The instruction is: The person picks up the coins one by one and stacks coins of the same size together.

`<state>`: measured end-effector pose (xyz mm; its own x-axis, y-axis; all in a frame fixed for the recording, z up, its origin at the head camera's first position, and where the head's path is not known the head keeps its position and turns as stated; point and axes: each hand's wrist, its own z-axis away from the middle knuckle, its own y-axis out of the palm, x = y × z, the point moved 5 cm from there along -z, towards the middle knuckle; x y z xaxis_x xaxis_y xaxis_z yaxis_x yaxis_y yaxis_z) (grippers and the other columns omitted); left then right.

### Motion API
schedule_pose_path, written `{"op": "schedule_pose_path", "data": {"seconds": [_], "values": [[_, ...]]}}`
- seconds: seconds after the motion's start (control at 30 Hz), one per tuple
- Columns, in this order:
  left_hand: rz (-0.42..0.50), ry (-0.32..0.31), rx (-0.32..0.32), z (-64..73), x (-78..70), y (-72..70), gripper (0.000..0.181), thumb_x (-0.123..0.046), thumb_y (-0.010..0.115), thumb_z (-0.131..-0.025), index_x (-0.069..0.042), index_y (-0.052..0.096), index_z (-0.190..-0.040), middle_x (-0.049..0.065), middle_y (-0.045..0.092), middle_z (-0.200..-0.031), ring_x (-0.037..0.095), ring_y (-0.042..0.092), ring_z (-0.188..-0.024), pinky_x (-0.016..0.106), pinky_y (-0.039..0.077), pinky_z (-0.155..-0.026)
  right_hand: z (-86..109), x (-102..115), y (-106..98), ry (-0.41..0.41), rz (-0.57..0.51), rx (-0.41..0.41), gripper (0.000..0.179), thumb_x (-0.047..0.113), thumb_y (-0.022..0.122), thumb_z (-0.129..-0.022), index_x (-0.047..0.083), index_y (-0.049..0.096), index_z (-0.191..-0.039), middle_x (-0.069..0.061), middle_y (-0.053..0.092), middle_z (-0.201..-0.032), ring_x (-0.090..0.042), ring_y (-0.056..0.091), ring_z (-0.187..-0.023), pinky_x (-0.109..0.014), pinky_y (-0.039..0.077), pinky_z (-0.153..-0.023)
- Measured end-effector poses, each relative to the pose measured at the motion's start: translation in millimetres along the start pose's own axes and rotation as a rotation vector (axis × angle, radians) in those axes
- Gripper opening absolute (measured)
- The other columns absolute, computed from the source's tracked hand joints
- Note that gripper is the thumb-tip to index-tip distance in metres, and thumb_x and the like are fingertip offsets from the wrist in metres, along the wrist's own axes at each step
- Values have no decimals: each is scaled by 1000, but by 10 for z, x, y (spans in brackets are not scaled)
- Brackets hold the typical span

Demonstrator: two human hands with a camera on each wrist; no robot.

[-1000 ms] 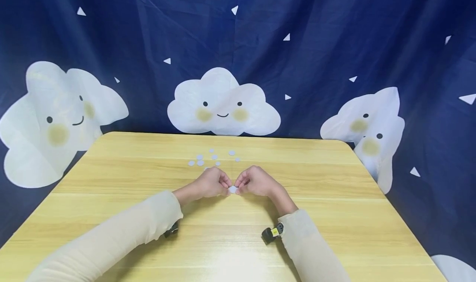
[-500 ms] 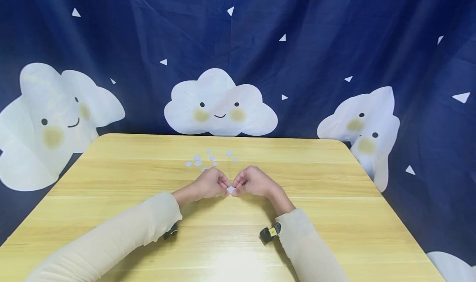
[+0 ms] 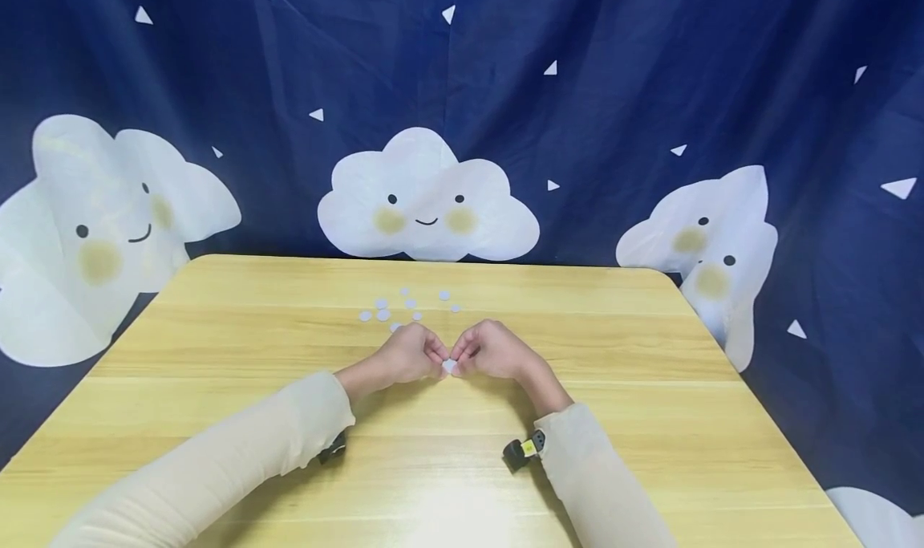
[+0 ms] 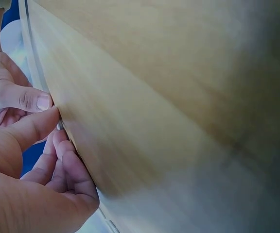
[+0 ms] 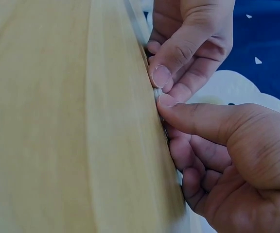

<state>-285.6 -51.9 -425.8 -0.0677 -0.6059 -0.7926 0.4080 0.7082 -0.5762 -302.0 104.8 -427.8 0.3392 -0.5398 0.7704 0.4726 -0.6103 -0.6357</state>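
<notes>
Near the middle of the table, my left hand (image 3: 410, 355) and my right hand (image 3: 498, 351) meet with their fingertips close together. Between them they pinch a small pale round disc (image 3: 450, 366), each at one side of it. The right wrist view shows its thin whitish edge (image 5: 157, 91) between the two thumbs, with fine lines that look like stacked layers. In the left wrist view, the left thumb and curled fingers cover most of it. Both hands sit low, right at the wooden surface.
Several similar pale discs (image 3: 383, 315) lie scattered on the wooden table (image 3: 613, 420) beyond the hands, mostly to the left. One disc (image 3: 395, 327) lies just behind the left hand. A dark blue curtain (image 3: 505, 34) with cloud prints hangs behind the table's far edge.
Both hands stay at the same spot with the disc between them; the fingertips have drawn slightly closer together. The scattered discs stay put, and the head view has shifted a little.
</notes>
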Motion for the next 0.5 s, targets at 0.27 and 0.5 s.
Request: {"op": "schedule_pose_path", "data": {"seconds": [0.27,0.5], "values": [[8,0,-15,-2,12,-6,18,2,83,-79,-4,74,-94,3,68,-80,15,62,-71,25,54,-65,-11,4,0,-1,7,1,11,2,84,-81,6,76,-88,1,73,-75,-10,66,-71,-27,54,-71],[3,-18,-25,-16,12,3,19,1,84,-79,-5,75,-94,3,69,-82,15,63,-73,25,54,-65,-11,-10,3,2,9,2,11,3,84,-82,7,76,-88,3,73,-76,-10,67,-72,-27,55,-74]]}}
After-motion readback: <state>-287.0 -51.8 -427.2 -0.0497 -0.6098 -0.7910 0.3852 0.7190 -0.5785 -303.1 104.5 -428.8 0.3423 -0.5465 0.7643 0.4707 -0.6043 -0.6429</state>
